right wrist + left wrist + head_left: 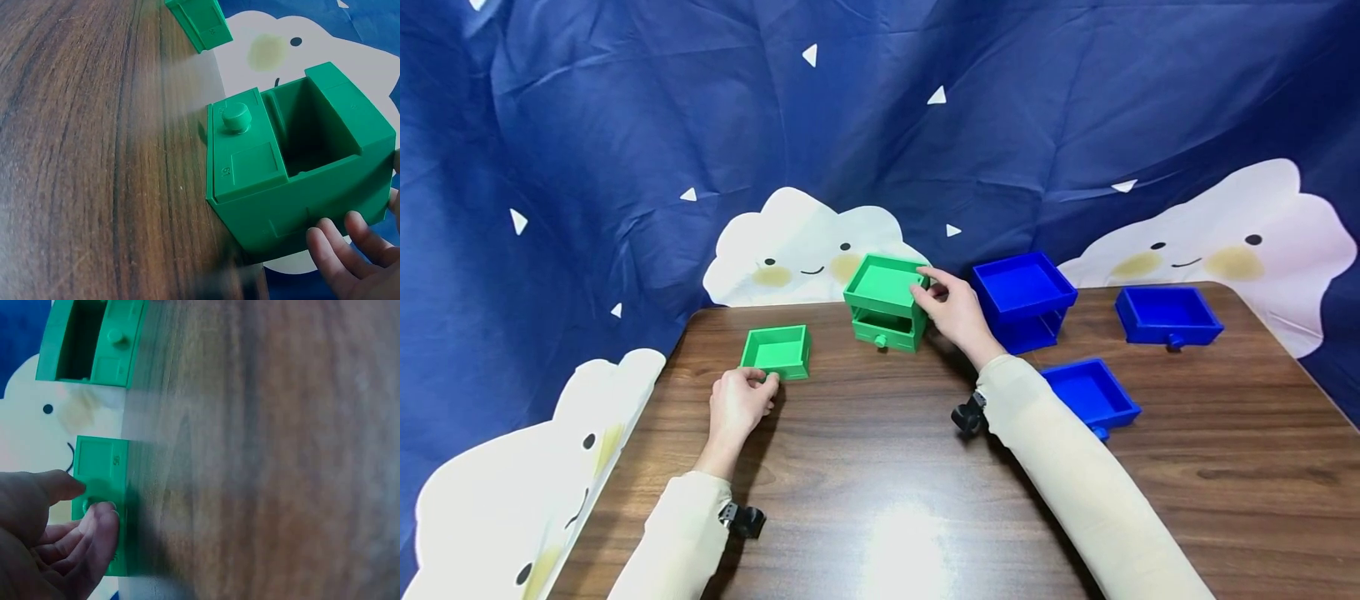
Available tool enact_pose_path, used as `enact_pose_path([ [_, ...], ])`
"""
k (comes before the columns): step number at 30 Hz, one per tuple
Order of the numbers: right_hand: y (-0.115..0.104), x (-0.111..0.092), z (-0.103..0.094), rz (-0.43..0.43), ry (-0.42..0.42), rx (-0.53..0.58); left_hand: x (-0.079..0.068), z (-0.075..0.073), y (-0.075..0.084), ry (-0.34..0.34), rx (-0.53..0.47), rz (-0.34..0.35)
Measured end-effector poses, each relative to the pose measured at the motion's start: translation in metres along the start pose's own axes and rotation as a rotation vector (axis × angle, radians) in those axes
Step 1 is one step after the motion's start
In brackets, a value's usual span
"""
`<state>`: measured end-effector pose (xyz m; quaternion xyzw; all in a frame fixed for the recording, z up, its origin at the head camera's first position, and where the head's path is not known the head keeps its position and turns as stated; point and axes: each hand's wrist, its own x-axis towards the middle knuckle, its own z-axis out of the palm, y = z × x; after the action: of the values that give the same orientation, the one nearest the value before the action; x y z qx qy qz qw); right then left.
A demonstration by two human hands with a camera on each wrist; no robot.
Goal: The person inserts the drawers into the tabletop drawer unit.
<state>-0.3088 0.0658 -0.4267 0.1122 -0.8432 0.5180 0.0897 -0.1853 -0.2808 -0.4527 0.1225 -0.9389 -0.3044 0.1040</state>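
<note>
A green drawer (777, 350) with an open top lies at the left of the table. My left hand (741, 402) is at its front, and in the left wrist view the thumb and fingers close around its round knob (88, 504). To the right stands a small green cabinet (884, 287) with a shallow tray top. Its lower slot holds a drawer (247, 147) with a knob, while the slot above has no drawer in it. My right hand (957, 312) holds the cabinet's upper right edge, with fingertips (355, 220) against the side wall.
A blue cabinet (1022, 287) with open slots stands just right of my right hand. Two blue drawers lie beyond it, one at the back right (1171, 310) and one nearer (1092, 392), partly behind my right sleeve (1075, 450). A blue curtain (880, 125) hangs behind the table.
</note>
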Motion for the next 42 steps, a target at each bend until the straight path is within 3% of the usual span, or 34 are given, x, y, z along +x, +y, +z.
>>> enact_pose_path([
  [7, 0.0, 0.001, 0.001, 0.002, 0.001, 0.005, 0.004, 0.0, -0.001, -0.062, -0.063, -0.039],
  [18, 0.001, -0.001, 0.002, 0.001, 0.008, -0.002, 0.008, 0.007, -0.007, -0.233, -0.497, -0.244],
  [25, 0.0, -0.001, 0.001, 0.0, 0.006, 0.01, 0.008, 0.009, -0.01, -0.282, -0.662, -0.308],
  [33, 0.0, -0.002, 0.001, 0.002, 0.006, -0.001, 0.009, 0.012, -0.012, -0.252, -0.799, -0.381],
  [42, -0.001, -0.001, 0.001, 0.002, 0.007, 0.001, 0.002, 0.013, -0.009, -0.16, -0.941, -0.386],
])
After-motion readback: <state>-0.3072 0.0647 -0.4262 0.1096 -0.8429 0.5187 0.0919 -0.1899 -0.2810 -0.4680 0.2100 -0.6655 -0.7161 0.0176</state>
